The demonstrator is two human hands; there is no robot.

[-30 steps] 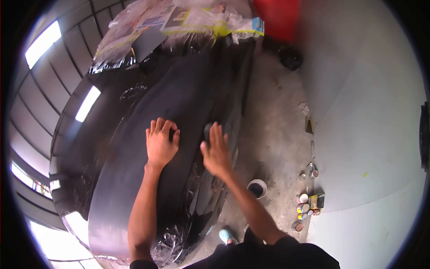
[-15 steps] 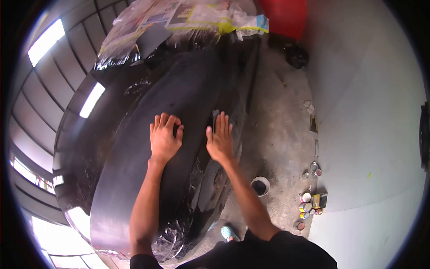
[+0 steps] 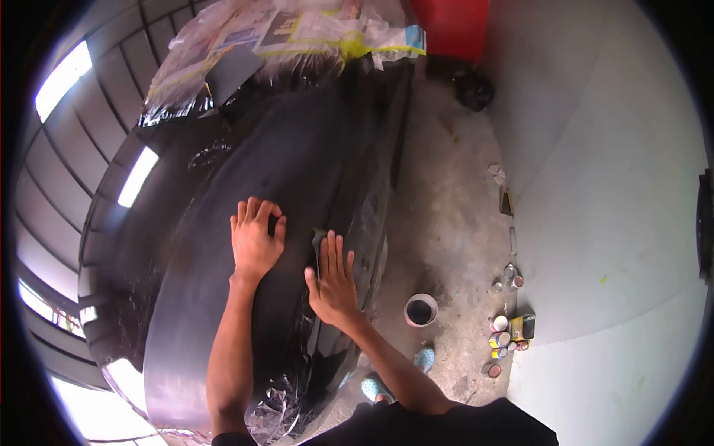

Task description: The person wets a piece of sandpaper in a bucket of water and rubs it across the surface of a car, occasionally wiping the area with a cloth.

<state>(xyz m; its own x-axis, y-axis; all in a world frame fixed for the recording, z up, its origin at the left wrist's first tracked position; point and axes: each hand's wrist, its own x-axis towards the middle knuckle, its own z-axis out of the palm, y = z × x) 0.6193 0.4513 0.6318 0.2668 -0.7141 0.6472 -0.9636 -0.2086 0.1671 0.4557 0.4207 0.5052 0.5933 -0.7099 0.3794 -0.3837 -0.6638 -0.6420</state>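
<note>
A dark, matt car body panel (image 3: 245, 297) is seen from above, with both hands laid on it. The left hand (image 3: 255, 241) is pressed flat on the broad face of the panel, fingers spread and slightly curled at the tips; nothing is held in it. The right hand (image 3: 332, 286) lies flat near the panel's outer edge, fingers extended and close together, and a small grey abrasive sheet (image 3: 318, 239) is seen protruding from beneath its fingertips. The sheet is judged to be held down by pressure of the palm and fingers rather than gripped. Masking paper and plastic film (image 3: 282, 37) are noted over the far end of the body, and crumpled film (image 3: 279, 398) at the near end.

The step in hand is judged to be hand-sanding of the panel surface, with the left hand serving as a brace. The next stroke is judged to call for even, flat pressure along the curve, with care taken at the edge beside the right hand, where the coating could be cut through.

On the concrete floor (image 3: 446, 193), a round tub (image 3: 420, 309) is seen just beside the vehicle, and a cluster of small paint tins (image 3: 506, 334) stands against the wall (image 3: 610, 186), well apart from the hands.
</note>
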